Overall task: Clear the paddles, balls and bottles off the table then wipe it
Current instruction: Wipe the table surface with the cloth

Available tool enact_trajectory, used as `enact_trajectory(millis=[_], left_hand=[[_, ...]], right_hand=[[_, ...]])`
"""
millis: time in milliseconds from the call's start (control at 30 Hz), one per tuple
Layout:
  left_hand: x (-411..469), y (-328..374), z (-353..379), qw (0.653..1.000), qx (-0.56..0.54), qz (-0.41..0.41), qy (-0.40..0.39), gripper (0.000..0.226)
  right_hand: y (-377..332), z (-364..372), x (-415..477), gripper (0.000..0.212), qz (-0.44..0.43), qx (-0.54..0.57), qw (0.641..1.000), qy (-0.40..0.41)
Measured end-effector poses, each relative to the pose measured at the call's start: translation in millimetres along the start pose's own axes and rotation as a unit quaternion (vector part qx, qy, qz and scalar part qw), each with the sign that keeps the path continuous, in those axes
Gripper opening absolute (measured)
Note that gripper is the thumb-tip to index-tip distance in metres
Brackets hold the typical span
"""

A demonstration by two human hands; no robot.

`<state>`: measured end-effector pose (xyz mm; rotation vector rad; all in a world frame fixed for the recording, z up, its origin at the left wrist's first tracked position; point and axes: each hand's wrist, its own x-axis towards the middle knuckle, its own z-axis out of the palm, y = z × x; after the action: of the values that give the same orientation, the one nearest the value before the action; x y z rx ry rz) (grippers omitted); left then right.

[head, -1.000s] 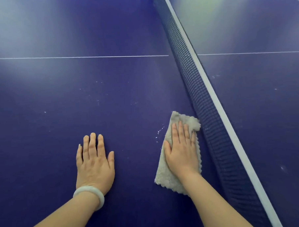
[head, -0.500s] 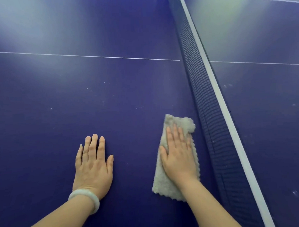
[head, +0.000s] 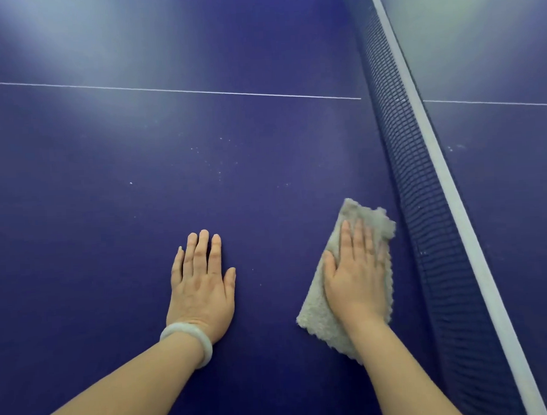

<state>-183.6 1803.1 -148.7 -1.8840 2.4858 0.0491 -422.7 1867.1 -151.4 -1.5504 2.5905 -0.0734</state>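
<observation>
A dark blue table-tennis table (head: 109, 198) fills the view. My right hand (head: 358, 272) lies flat with straight fingers on a folded beige cloth (head: 320, 315), pressing it onto the table just left of the net. My left hand (head: 200, 282) rests palm-down on the bare table surface, fingers straight, with a pale bangle at the wrist. No paddles, balls or bottles are in view. Small white specks dot the surface beyond the hands.
The net (head: 422, 200) with its white top band runs from the top centre-right down to the bottom right, close to the cloth's right edge. A thin white centre line (head: 167, 90) crosses the table beyond the hands. The other half of the table lies right of the net.
My right hand has slid the cloth a little back toward me and then forward along the net; white specks beside the cloth are gone. My left hand has stayed planted on the table.
</observation>
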Motion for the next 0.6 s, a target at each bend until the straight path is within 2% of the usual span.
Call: enact_trajectory(millis=[100,167,267,400,500,600], left_hand=[[0,1,0,1.0,-0.003,0.001,-0.009,0.066],[0,0,0,1.0,-0.003,0.003,-0.009,0.066],[0,0,0,1.0,-0.008,0.005,-0.011,0.066],[-1,0,-2,1.0,-0.023,0.006,-0.014,0.067],[0,-1,-4,0.999,-0.045,0.006,-0.018,0.063],[-1,-2,-2,0.999,-0.047,0.003,-0.011,0.066]], right_hand=[[37,-5,-47,0.069,0.126,-0.008,0.992,0.008],[19,-2,-67,0.07,0.151,-0.005,0.989,0.01],[-41,0,-55,0.071,0.119,0.02,0.993,0.006],[-107,3,0,0.07,0.018,0.045,0.999,-0.015],[-91,-1,33,0.069,0.023,0.02,0.999,-0.022],[-25,-9,15,0.07,0.114,0.025,0.993,0.006]])
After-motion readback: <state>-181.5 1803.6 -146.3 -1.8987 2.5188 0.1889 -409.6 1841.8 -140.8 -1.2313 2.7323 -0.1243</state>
